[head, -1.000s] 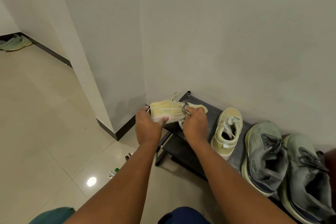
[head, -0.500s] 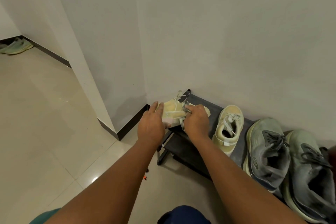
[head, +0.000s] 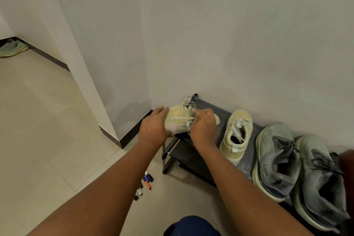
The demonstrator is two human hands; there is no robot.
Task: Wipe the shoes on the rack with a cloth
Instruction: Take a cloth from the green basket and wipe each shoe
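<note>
Pale tiled floor (head: pixel 47 120), white wall corner: our left hand (head: pixel 153 126) presses flat on the yellow shoe (head: pixel 177 119) over the rack (head: pixel 191 151)'s end, right hand (head: pixel 203 126) gripping its laces. Cloth barely visible; second yellow shoe (head: pixel 236 134) and grey pair (head: pixel 275 159) probably still waiting.

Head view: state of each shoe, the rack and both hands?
left hand: presses a pale cloth against the held shoe's end
right hand: grips the held shoe at its laces
held yellow shoe: on its side, at the rack's left end
second yellow shoe: upright on the rack
two grey shoes: upright, side by side
rack: standing against the wall
</note>
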